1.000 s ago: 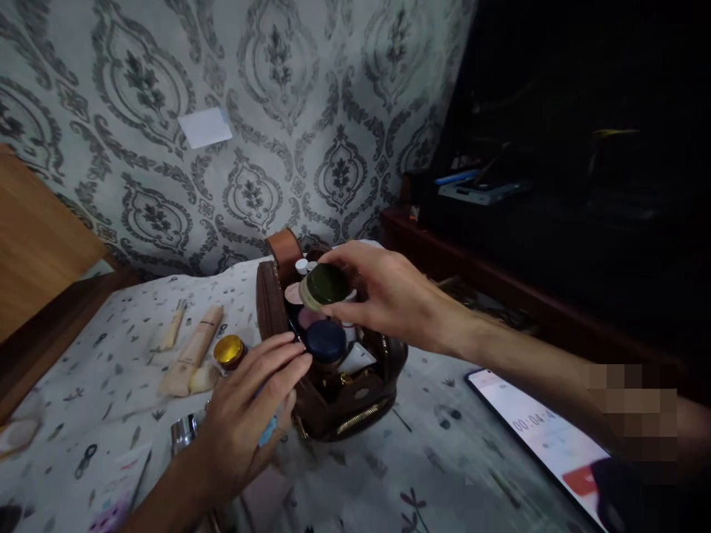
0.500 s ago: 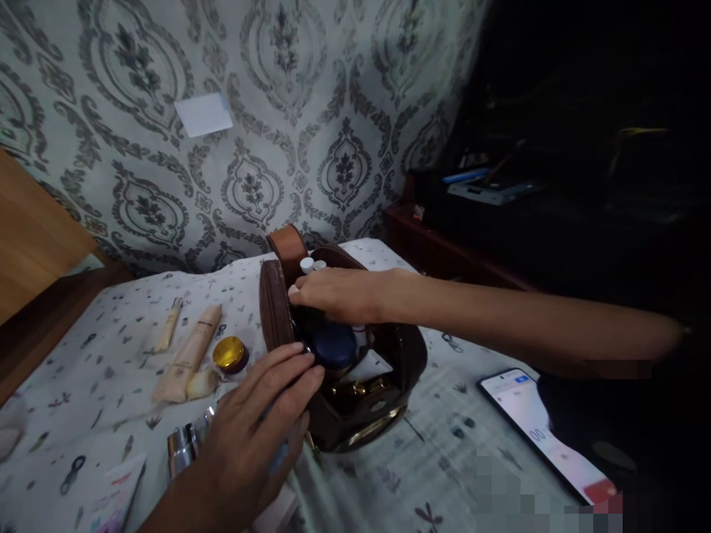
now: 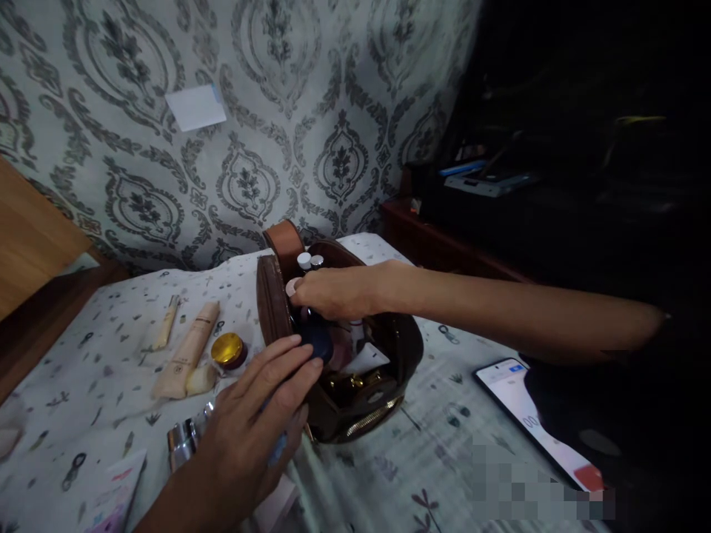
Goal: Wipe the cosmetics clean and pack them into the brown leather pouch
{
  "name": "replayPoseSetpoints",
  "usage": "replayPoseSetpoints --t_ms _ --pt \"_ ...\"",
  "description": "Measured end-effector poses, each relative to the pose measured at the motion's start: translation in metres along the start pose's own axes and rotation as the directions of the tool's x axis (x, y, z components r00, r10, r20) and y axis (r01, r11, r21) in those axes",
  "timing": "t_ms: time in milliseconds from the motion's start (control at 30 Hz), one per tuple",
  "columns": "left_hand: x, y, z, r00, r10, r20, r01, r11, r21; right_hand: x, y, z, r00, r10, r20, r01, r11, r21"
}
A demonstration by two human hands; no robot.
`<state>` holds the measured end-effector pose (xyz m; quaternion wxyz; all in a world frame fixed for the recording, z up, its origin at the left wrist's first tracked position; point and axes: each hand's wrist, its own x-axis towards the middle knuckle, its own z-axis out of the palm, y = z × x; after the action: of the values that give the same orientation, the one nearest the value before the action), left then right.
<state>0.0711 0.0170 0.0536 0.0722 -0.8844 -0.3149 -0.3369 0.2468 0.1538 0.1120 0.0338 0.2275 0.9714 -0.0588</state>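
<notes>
A brown bag [image 3: 412, 363] stands unzipped on the bed. My right hand [image 3: 338, 290] reaches into it, fingers curled and partly hidden, beside a small round pale cap [image 3: 292, 286]; what they grip cannot be made out. My left hand [image 3: 261, 414] lies over the bag's near left rim, fingers stretched out, fingertips by a dark blue rounded item [image 3: 318, 339] inside. Behind my right hand, two bottles with a white cap [image 3: 304, 260] and a silvery cap [image 3: 316, 262] stand in the bag. A white tube-like item [image 3: 371, 360] and gold-coloured pieces [image 3: 355, 381] lie deeper inside.
Left of the bag lie a beige tube [image 3: 192, 348], a slim tube [image 3: 167, 323], a gold-lidded jar [image 3: 227, 349], silvery caps [image 3: 182, 442] and a white-pink tube [image 3: 116, 492]. A lit phone [image 3: 541, 426] lies at right. The patterned wall [image 3: 247, 181] rises behind.
The dark blue item has shifted left inside the bag, towards my left fingertips. My right hand has stayed inside the bag with little movement. The view has shifted slightly.
</notes>
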Motion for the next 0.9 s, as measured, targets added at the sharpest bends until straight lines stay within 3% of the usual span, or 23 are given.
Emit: replayPoseSetpoints --t_ms 100,200,533,900 --pt "-0.001 0.0 0.0 1.0 -0.006 0.004 0.006 1.0 -0.018 -0.002 -0.014 -0.006 0.982 -0.084 0.166 0.095 0.994 -0.055" --pt "0.0 -0.001 0.001 1.0 0.0 0.01 0.001 1.0 -0.026 -0.004 -0.023 -0.008 0.968 -0.067 0.241 0.075 0.997 -0.023" --pt "0.0 -0.002 -0.002 0.999 0.021 0.047 -0.02 1.0 -0.015 -0.014 -0.021 -0.021 0.964 -0.009 0.265 0.015 1.0 -0.02" --pt "-0.002 -0.006 -0.004 0.996 0.035 0.077 -0.029 0.997 -0.067 -0.009 -0.023 -0.015 0.987 0.004 0.163 0.006 0.998 -0.056"
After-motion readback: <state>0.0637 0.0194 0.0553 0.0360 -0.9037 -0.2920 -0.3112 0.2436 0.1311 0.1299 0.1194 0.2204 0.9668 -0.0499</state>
